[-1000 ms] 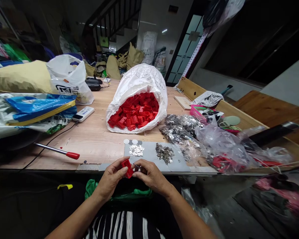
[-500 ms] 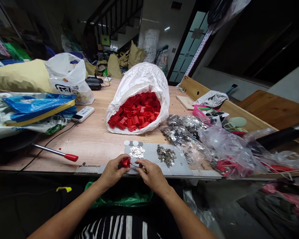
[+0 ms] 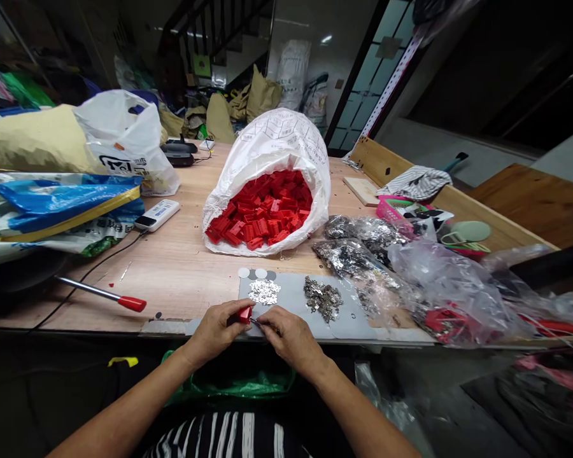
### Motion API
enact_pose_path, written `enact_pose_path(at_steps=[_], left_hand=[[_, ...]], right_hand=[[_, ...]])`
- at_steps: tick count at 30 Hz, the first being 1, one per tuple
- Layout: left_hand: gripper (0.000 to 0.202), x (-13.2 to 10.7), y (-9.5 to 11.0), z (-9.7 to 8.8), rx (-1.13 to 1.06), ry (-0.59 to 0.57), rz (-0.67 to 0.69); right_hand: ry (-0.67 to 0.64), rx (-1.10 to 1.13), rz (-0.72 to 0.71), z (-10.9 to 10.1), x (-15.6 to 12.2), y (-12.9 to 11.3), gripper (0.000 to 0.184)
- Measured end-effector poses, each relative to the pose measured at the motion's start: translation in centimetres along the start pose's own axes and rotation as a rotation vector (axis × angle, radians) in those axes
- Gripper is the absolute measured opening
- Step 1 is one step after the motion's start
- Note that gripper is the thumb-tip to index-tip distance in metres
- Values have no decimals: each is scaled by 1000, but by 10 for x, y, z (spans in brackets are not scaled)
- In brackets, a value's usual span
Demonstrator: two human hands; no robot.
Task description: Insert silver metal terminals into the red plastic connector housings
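Observation:
My left hand (image 3: 216, 329) pinches a small red plastic part (image 3: 245, 314) over the front edge of the table. Close to it, my right hand (image 3: 289, 337) has its fingers closed on a thin metal tool (image 3: 254, 321), whose tip meets the red part; most of the tool is hidden by the fingers. Just beyond the hands, a pile of small silver metal pieces (image 3: 264, 292) lies on a grey mat (image 3: 291, 299). A second pile of darker metal pieces (image 3: 323, 299) is to its right. Behind them, a white sack (image 3: 286, 137) lies open, full of red plastic parts (image 3: 262, 213).
Clear bags of metal pieces (image 3: 358, 254) and a pink basket (image 3: 394, 216) crowd the right side. On the left are a red-handled metal lever (image 3: 132, 303), a white device (image 3: 157, 215) with a cable, and plastic bags (image 3: 71, 210). A green bag (image 3: 239, 385) hangs below the table edge.
The metal tool's shaft, visible between the hands before, now shows less, and my right fingers sit closer to the red part. The view has shifted slightly.

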State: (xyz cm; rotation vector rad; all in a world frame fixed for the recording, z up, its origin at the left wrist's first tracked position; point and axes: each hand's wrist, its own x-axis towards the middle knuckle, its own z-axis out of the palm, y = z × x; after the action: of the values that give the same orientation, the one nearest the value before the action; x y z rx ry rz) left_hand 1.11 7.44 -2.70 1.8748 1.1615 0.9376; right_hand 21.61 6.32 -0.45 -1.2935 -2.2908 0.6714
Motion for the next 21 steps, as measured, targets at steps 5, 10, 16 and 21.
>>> enact_pose_path(at_steps=[5,10,16,21], left_hand=[[41,-1,-1,2,-42,34,-13],[37,0,-1,2,-61,52,-26],[35,-1,-1,-1,-120,-8,-53],[32,-3,-1,-5,-159,-74,-50]], right_hand=[[-21,-47,14,0,0,-6,19],[4,-94,71,9,0,-15,18],[34,1,100,8,0,-16,18],[78,94,88,1,-3,-15,20]])
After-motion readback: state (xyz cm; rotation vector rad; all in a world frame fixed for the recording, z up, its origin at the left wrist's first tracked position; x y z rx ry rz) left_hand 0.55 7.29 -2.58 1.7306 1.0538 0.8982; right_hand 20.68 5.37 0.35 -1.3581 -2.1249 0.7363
